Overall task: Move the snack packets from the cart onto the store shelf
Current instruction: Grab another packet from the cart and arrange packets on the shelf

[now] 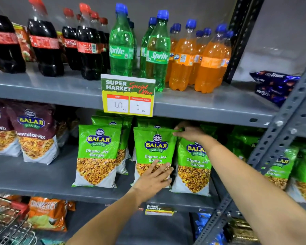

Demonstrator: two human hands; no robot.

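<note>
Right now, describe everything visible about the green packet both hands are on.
The middle Chana Jor Garam packet is a glossy green plastic pouch with a Balaji Wafers logo, a snack picture and a white base. It stands upright on the grey middle shelf between two matching packets. The right hand pinches its top edge; the left hand presses flat on its lower front.

Person, upper limbs only: two bare forearms, entering frame from 6 and 4 o'clock. No sleeves visible to the frame edge. Left hand (pixel 154 179) and right hand (pixel 191 132): bare, ungloved; no rings, watch or wristband seen.
</note>
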